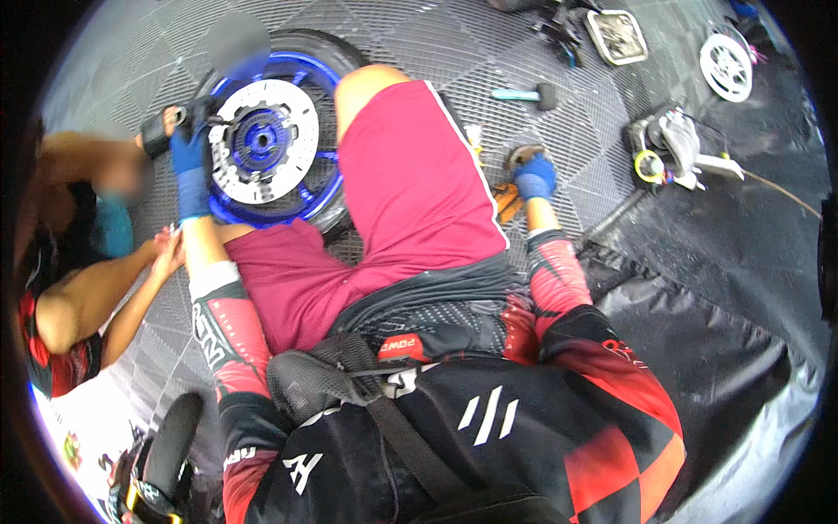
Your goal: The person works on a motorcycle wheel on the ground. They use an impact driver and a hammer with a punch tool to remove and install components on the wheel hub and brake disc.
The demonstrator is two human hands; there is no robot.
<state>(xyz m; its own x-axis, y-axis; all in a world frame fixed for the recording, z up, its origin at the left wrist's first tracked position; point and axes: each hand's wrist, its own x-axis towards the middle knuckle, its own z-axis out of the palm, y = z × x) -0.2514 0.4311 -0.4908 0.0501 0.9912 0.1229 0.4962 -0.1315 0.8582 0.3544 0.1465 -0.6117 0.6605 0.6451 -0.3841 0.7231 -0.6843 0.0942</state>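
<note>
A wheel with a blue rim (pixel 303 196) and black tyre lies flat on the floor, a silver brake disc (pixel 300 122) facing up. My left hand (pixel 189 162), in a blue glove, is at the wheel's left edge. Its fingers are curled by a small dark thing whose kind I cannot make out. Out to the right, my right hand (pixel 534 178), also blue-gloved, is closed at the edge of a round brownish object (pixel 524 155) on the floor. Orange-handled tools (pixel 506 203) lie just beside that hand, partly hidden by my leg.
Beyond my right hand lies a mallet (pixel 532 96) with a light-blue handle. Farther off are a metal tray (pixel 616 37), a white spoked disc (pixel 725 67) and a grey-and-yellow machine (pixel 672 148). A co-worker's arm (pixel 131 262) and hand are close on the left.
</note>
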